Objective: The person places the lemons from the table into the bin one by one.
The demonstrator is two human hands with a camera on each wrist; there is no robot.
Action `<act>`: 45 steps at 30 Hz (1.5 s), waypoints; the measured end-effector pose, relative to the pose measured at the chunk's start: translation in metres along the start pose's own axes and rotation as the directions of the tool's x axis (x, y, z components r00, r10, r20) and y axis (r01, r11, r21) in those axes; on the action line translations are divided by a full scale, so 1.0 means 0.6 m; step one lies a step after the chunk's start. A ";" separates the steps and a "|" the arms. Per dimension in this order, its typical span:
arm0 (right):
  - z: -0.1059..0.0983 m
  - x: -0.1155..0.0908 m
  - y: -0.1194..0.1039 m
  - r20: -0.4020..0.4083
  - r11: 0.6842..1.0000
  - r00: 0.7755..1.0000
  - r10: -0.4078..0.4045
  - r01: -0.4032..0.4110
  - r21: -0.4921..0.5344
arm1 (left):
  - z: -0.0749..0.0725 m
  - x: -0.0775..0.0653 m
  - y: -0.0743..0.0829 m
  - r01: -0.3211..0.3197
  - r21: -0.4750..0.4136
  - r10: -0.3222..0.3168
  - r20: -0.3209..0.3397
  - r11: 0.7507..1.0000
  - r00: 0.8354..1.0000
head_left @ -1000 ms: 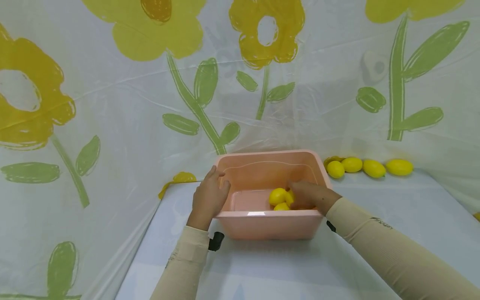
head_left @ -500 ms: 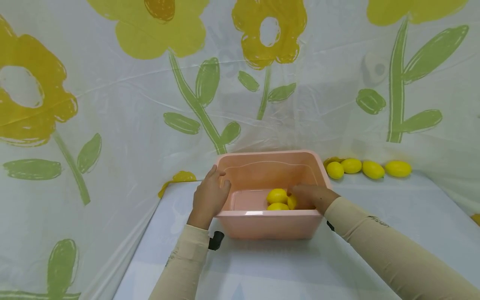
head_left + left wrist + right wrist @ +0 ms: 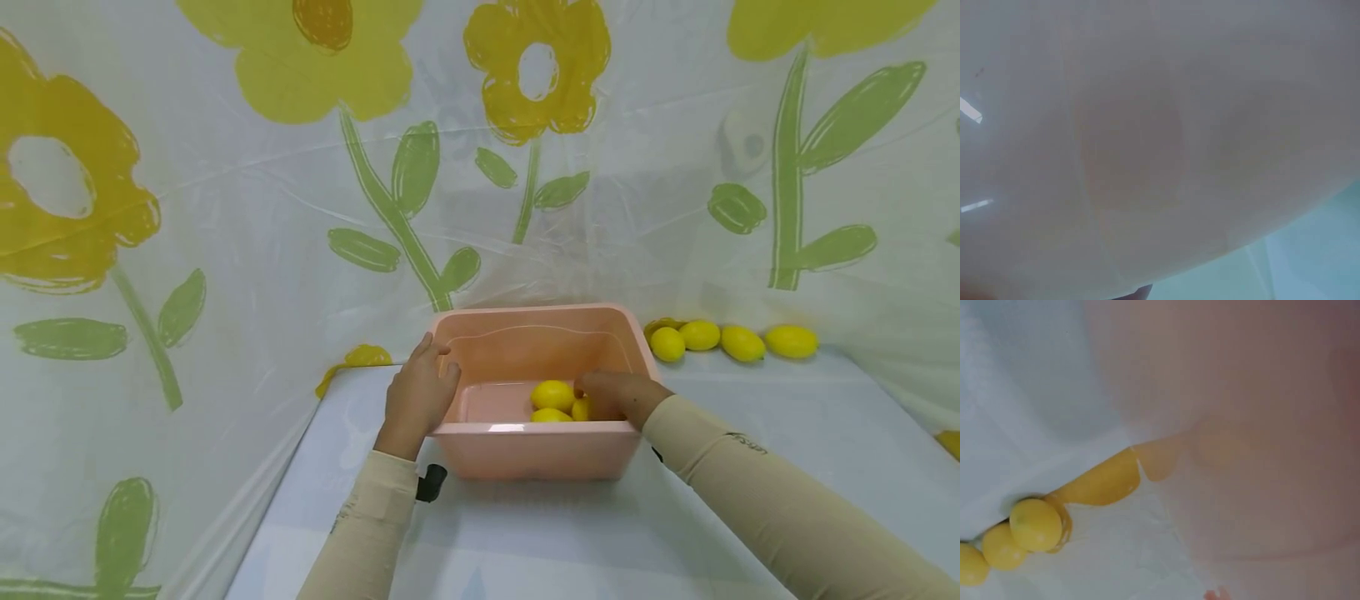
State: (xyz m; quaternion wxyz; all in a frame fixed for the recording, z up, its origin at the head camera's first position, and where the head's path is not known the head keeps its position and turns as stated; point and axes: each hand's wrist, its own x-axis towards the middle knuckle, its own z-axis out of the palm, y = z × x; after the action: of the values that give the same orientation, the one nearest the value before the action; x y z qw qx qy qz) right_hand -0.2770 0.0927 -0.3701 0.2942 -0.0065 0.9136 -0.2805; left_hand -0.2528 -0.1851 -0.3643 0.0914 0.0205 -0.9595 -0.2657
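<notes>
Head view: a pink tub [image 3: 532, 454] stands on the pale surface [image 3: 517, 542], its far side close to a hanging cloth [image 3: 255, 217].
Left hand: the left hand [image 3: 417, 396] rests at the tub's left rim, fingers mostly straight and pointing to the far side, thumb set apart toward the inside; no lemon is in it.
Right hand: the right hand [image 3: 618, 396] reaches down over the tub's right side, fingers bent low beside the lemons; the fingertips are mostly hidden, so whether it has hold of one cannot be told.
Lemons inside: three, close together right of the tub's middle: a far lemon [image 3: 552, 395], a near lemon [image 3: 551, 415] partly behind the near rim, and a right lemon [image 3: 580, 410] partly covered by the right hand.
Lemons outside: a row of four lemons [image 3: 742, 342] lies on the surface to the right of the tub, along the far edge.
Cloth print: yellow flowers with green stems and leaves.
Sleeves: both beige sleeves [image 3: 363, 517] reach the wrists.
Left wrist view: a smooth greyish-pink expanse, blurred, fills most of it; the hand's grip cannot be judged here.
Right wrist view: three lemons of the row sit at lower left beside yellow print; a pinkish blur covers the right part.
</notes>
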 end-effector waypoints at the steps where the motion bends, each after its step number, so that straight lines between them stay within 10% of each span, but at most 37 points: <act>1: 0.000 0.002 0.000 -0.004 0.998 1.000 -0.030 0.030 -0.060 | 0.000 0.000 0.000 -0.002 0.001 0.002 0.000 1.000 1.000; 11: 0.000 0.018 -0.002 -0.053 0.950 0.983 -0.176 0.155 -0.272 | 0.002 0.001 0.000 -0.005 0.013 0.005 0.000 1.000 1.000; 30: -0.007 0.019 -0.011 -0.242 0.955 0.926 -0.289 0.260 -0.145 | 0.003 0.000 -0.002 -0.006 0.005 0.006 0.004 1.000 1.000; 45: -0.010 0.014 -0.015 -0.534 0.910 0.737 -0.414 0.334 -0.243 | 0.002 0.002 -0.003 0.000 0.014 0.000 0.019 1.000 1.000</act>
State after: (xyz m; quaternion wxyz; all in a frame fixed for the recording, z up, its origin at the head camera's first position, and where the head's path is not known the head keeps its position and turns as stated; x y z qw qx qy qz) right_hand -0.2888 0.0868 -0.3660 -0.0587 -0.1246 0.9552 -0.2618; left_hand -0.2543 -0.1863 -0.3662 0.0821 0.0184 -0.9622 -0.2590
